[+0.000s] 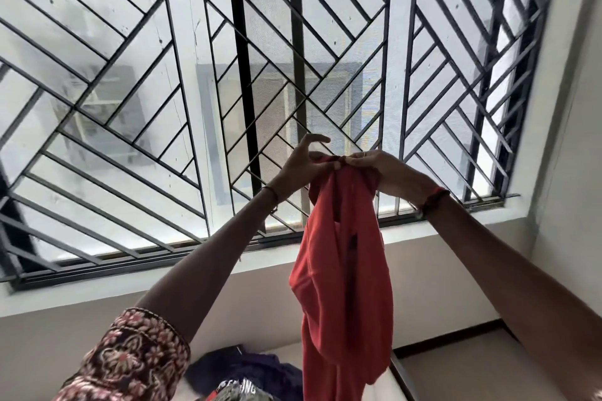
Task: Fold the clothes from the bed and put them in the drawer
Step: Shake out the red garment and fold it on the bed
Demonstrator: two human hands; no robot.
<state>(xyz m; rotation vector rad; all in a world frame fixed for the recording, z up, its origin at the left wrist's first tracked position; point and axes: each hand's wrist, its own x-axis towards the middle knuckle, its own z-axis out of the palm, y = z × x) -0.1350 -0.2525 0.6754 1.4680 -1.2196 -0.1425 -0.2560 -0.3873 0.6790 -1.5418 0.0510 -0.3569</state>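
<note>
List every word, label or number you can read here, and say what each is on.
"ING": the end of a white block-letter word on the grey garment at the bottom edge; the letters before it are creased and unsure.
On the red garment: a dark mark on its front, too blurred to read.
No other text shows.

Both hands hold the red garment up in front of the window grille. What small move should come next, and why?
Probably draw the left hand and the right hand apart along the top edge. Both pinch the red soft fabric garment at nearly the same spot, so it hangs bunched in a narrow column, likely too gathered to fold neatly.
</note>
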